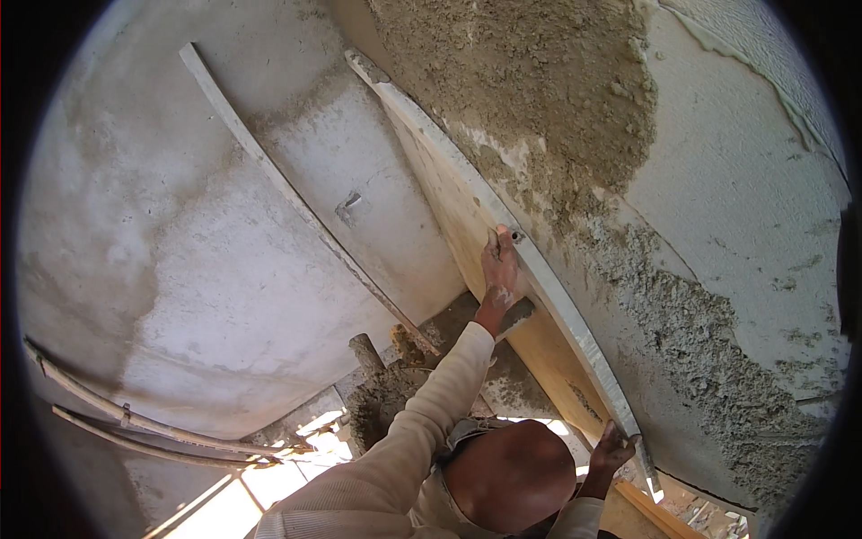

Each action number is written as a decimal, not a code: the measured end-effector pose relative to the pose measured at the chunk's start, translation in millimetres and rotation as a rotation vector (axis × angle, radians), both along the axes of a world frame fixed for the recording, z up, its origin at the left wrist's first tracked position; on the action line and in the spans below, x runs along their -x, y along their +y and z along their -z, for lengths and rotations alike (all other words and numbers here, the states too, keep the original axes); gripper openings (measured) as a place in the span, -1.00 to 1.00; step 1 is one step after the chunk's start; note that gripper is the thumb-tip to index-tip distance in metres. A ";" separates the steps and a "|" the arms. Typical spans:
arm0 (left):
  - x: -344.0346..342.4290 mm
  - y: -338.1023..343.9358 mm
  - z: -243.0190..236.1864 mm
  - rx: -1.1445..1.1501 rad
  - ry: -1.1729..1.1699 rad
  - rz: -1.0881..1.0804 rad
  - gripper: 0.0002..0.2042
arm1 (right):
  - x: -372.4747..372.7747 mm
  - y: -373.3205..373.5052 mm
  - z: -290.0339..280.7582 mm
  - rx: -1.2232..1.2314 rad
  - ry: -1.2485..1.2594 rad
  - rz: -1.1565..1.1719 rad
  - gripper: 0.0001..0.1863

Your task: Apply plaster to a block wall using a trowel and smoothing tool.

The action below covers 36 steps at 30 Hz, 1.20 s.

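Note:
A long, pale straightedge point(549, 287) runs diagonally along the edge of a wall, curved by the lens and smeared with dried mortar. My left hand point(500, 265) is closed on its middle, fingers up at the edge beside a small round hole. Lower down, my right hand point(611, 451) grips it near the bottom end. Both hands carry light mortar smudges, and my sleeves are cream. To the right of the straightedge, rough brown mortar point(548, 99) covers the upper wall, with a grey, crumbly patch point(682, 323) below it.
A second long, narrow bar point(269, 171) leans on the grey wall point(206, 296) at the left. A mortar-coated bucket point(368, 413) with a stub handle sticking out stands below it. Long poles point(171, 433) cross the lower left. Smooth pale plaster point(736, 207) covers the wall at far right.

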<state>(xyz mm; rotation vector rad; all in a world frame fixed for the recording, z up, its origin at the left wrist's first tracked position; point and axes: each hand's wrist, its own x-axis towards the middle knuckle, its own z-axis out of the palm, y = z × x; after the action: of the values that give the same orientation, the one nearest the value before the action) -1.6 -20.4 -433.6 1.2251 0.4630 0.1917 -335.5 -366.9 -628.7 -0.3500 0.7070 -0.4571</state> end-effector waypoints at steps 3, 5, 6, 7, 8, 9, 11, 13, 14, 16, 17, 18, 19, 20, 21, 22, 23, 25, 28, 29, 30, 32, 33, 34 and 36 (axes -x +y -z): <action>-14.0 11.6 -52.5 -0.075 -0.186 -0.112 -0.50 | -20.8 29.9 -25.3 -0.022 -0.028 0.051 -0.40; -25.3 23.5 -86.8 -0.154 -0.178 -0.045 -0.54 | -32.0 41.5 -39.3 -0.018 -0.083 0.024 -0.35; -30.6 25.9 -91.0 -0.151 -0.182 -0.047 -0.54 | -37.6 47.9 -51.7 -0.015 -0.110 0.054 -0.29; -34.7 28.9 -92.8 -0.197 -0.171 -0.085 -0.56 | -36.7 51.9 -64.1 -0.019 -0.113 0.048 -0.29; -40.6 30.1 -99.3 -0.242 -0.162 -0.119 -0.56 | -38.7 54.2 -72.1 -0.035 -0.100 0.038 -0.27; -47.4 34.7 -106.4 -0.245 -0.166 -0.122 -0.56 | -42.6 57.3 -77.3 -0.051 -0.086 0.027 -0.26; -39.5 36.6 -135.5 -0.229 -0.323 -0.068 -0.54 | -45.4 61.7 -95.5 -0.039 -0.089 0.016 -0.25; -47.1 46.6 -165.9 -0.270 -0.335 -0.092 -0.55 | -66.8 79.8 -119.1 -0.042 -0.115 -0.017 -0.25; -49.1 50.1 -178.6 -0.308 -0.348 -0.114 -0.55 | -72.5 91.6 -137.2 -0.096 -0.112 0.014 -0.26; -45.7 42.0 -209.0 -0.275 -0.332 -0.118 -0.55 | -70.4 84.4 -129.8 -0.154 -0.179 -0.010 -0.23; -47.4 39.0 -220.5 -0.247 -0.320 -0.119 -0.56 | -75.5 89.1 -136.7 -0.153 -0.171 -0.007 -0.23; -49.8 43.5 -236.0 -0.288 -0.375 -0.136 -0.55 | -84.8 103.4 -159.8 -0.182 -0.176 -0.019 -0.22; -53.1 48.2 -250.1 -0.326 -0.424 -0.152 -0.55 | -88.3 110.3 -176.2 -0.209 -0.174 -0.029 -0.21; -64.0 54.8 -264.4 -0.335 -0.417 -0.155 -0.55 | -93.3 112.8 -177.7 -0.188 -0.205 -0.048 -0.19; -75.1 62.7 -276.5 -0.403 -0.447 -0.203 -0.52 | -97.1 116.6 -186.6 -0.198 -0.192 -0.052 -0.19; -78.0 68.0 -283.1 -0.478 -0.475 -0.254 -0.50 | -99.2 121.4 -201.4 -0.241 -0.200 -0.060 -0.17; -78.4 66.2 -282.1 -0.486 -0.471 -0.254 -0.50 | -103.5 123.9 -208.3 -0.276 -0.218 -0.060 -0.16; -72.8 64.7 -278.7 -0.515 -0.430 -0.228 -0.47 | -104.4 126.1 -205.2 -0.225 -0.256 -0.043 -0.16; -82.5 65.6 -254.0 -0.576 -0.501 -0.278 -0.45 | -104.2 120.4 -192.6 -0.405 -0.203 -0.053 -0.18; -81.2 64.6 -243.3 -0.584 -0.503 -0.283 -0.45 | -99.7 117.6 -185.1 -0.366 -0.209 -0.054 -0.20; -75.7 63.0 -229.1 -0.556 -0.443 -0.243 -0.45 | -94.5 113.7 -176.5 -0.327 -0.217 -0.055 -0.22; -68.3 55.6 -196.0 -0.515 -0.365 -0.184 -0.45 | -84.2 98.1 -140.4 -0.304 -0.238 -0.039 -0.23; -64.9 54.0 -177.9 -0.511 -0.346 -0.171 -0.45 | -79.3 92.9 -125.1 -0.282 -0.256 -0.025 -0.24; -61.7 52.6 -159.3 -0.530 -0.339 -0.167 -0.44 | -76.9 91.0 -118.4 -0.297 -0.232 0.006 -0.27; -54.0 44.9 -123.5 -0.545 -0.335 -0.162 -0.43 | -66.0 76.9 -85.1 -0.269 -0.241 0.000 -0.28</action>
<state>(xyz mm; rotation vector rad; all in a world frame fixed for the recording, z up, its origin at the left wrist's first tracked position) 52.4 24.5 -310.1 1.6483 0.2186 0.6848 -269.5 -290.0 -543.6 -0.0404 0.5243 -0.3901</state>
